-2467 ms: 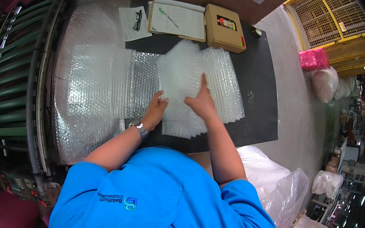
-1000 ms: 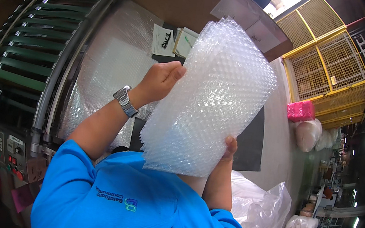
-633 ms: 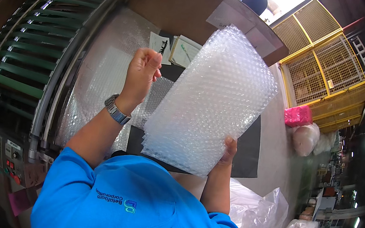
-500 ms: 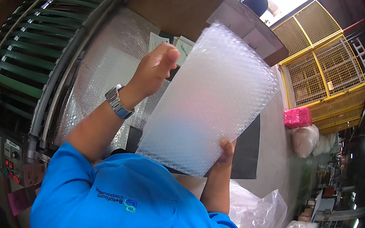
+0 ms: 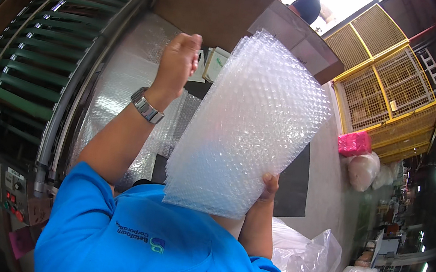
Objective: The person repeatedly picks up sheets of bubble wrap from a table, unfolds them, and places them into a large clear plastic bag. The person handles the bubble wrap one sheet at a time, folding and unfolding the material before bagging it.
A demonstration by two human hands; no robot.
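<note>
Two bare hands are shown, with one stack of clear bubble wrap sheets (image 5: 255, 124) held up between them in front of the blue shirt (image 5: 121, 244), above the dark table (image 5: 295, 184). The stack's lower right edge is gripped by the right hand (image 5: 269, 188): the thumb is laid over the front face, and the other fingers are hidden behind the sheets. By the left hand (image 5: 177, 67) the stack is not touched; its fingers are curled inward, nothing is seen in them, and whether their tips meet cannot be told.

From the left fingers, the stack lies to the right, a gap being left between them and its long left edge. Its long axis is slanted steeply, from the lower left near the shirt to the upper right. The right hand is the nearer one, being in contact.

Many sheets are layered in the stack, their uneven corners fanned at the lower left; an exact count cannot be made. One metal watch (image 5: 146, 105) is worn on the left wrist. Behind the left forearm, more bubble wrap (image 5: 114, 106) is spread; its layers cannot be counted. One green pen (image 5: 220, 61) is seen on papers (image 5: 212, 72), partly covered by the stack. One bright pink bundle (image 5: 354, 143) is placed near one yellow cage (image 5: 383, 75).
</note>
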